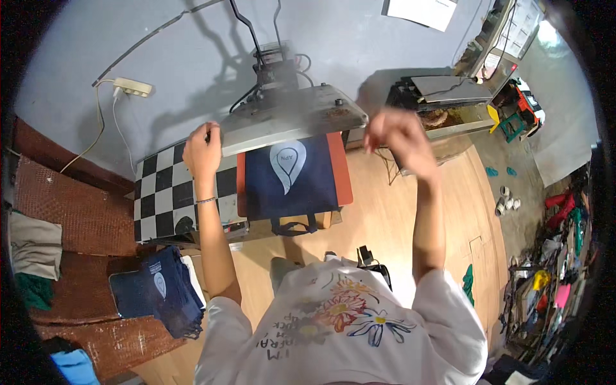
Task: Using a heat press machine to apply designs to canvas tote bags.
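A heat press stands against the wall, its metal upper platen (288, 115) raised at a tilt. Under it, a navy fabric tote bag (293, 202) with a pale pin-shaped print lies on the orange-red lower pad (338, 168). The bag's dark handles (296, 226) hang over the near edge. My left hand (203, 147) is curled at the platen's left corner; whether it grips the edge is hidden. Just off the platen's right corner is my right hand (402, 142), blurred, fingers bent and apart, with nothing visible in it.
A black-and-white checkered tabletop (163, 192) extends left of the press. Stacked navy bags (173, 293) lie on a brown woven surface (77, 284). A power strip (133, 87) hangs on the wall. At right are a dark machine (447, 91) and a cluttered rack (544, 279).
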Tool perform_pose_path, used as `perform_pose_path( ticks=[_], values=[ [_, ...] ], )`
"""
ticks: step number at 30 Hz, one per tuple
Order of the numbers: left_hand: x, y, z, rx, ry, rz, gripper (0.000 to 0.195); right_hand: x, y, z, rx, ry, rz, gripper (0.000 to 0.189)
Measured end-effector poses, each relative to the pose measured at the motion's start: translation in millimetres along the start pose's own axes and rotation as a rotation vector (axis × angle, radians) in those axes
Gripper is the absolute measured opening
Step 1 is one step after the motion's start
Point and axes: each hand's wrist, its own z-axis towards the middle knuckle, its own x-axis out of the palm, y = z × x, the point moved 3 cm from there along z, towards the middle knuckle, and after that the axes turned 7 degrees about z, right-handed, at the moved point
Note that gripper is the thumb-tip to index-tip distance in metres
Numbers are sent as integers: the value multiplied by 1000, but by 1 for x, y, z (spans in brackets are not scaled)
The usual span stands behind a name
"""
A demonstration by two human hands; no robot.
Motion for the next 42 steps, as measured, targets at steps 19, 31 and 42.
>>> perform_pose_path(
  ticks=[19, 31, 42],
  values=[
    [182, 2, -305, -577, 1208, -918, 46, 66, -292, -187, 736, -277, 239, 40],
    [214, -22, -300, -1079, 1108, -1380, 52, 81, -248, -174, 638, -158, 336, 35],
    [103, 87, -329, -546, 238, -921, 29, 81, -278, -165, 767, -231, 549, 46]
  ],
)
